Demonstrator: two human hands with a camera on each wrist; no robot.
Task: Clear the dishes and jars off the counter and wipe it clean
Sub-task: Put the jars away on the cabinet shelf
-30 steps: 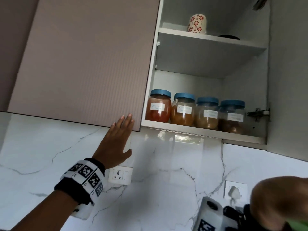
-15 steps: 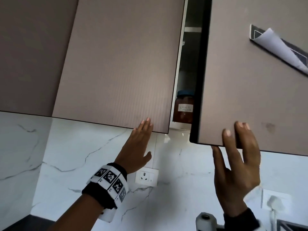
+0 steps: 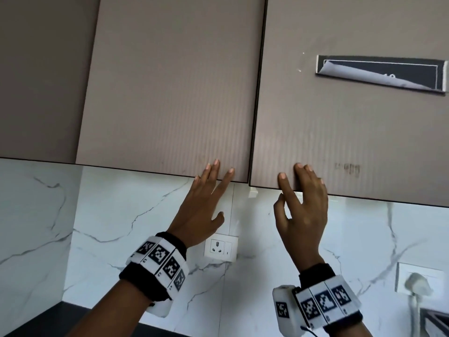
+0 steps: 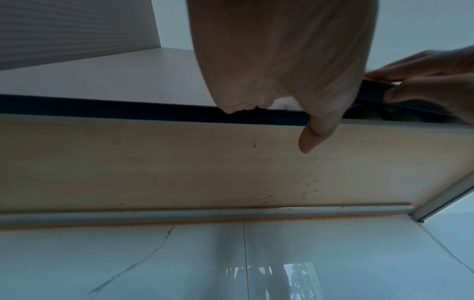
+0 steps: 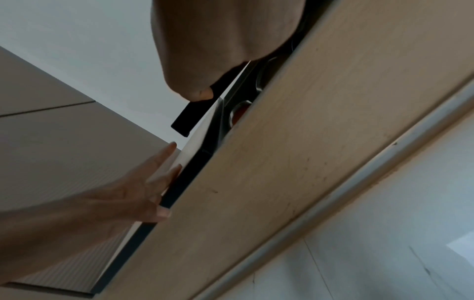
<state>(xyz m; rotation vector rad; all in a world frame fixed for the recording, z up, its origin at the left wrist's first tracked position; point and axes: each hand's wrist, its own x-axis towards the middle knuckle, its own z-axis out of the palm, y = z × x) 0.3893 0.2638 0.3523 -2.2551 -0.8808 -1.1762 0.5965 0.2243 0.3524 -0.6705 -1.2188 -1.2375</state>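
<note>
The cabinet doors (image 3: 175, 93) hide the shelves from you. The plug (image 3: 416, 284) at the right is blurred, and the peeling label (image 3: 381, 75) cannot be read.

Looks like a home kitchen to me. Taupe ribbed wall cabinets (image 3: 170, 93) are hanging over a glossy white marble backsplash (image 3: 121, 215), with a socket (image 3: 220, 248) sitting in the tiles and a plug (image 3: 416, 284) sticking in another one further right. A dark counter (image 3: 48, 322) is peeking in at the bottom left.
</note>
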